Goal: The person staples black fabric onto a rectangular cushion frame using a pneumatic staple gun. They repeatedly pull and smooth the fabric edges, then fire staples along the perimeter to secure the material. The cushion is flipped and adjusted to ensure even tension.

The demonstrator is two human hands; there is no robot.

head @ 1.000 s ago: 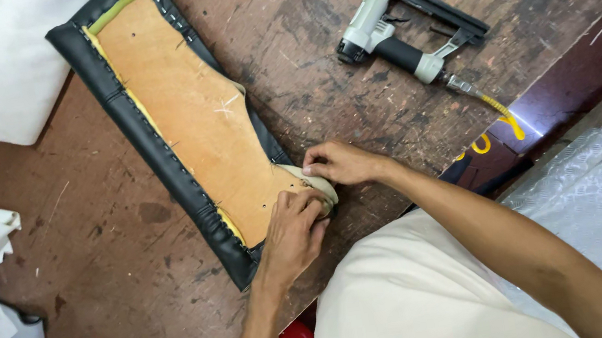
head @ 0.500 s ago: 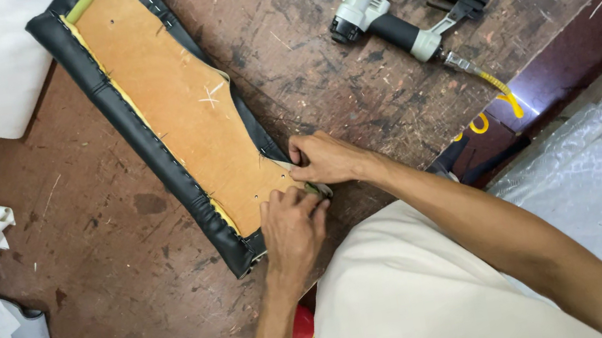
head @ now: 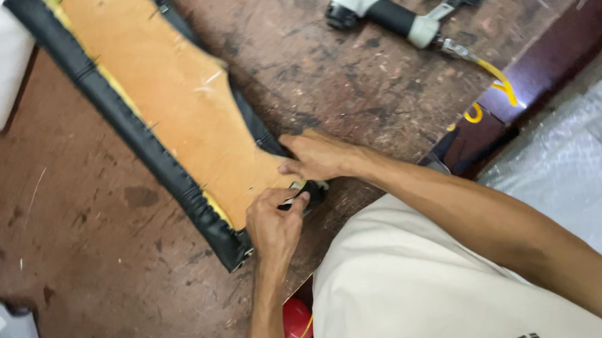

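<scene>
The panel has slid toward 11 o'clock, the left hand pinching its black cover and the right hand pressing flat at that corner to keep it taut on the surface.

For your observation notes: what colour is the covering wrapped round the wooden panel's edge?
Black, edging the tan wooden panel; the covering shows best in the head view.
</scene>
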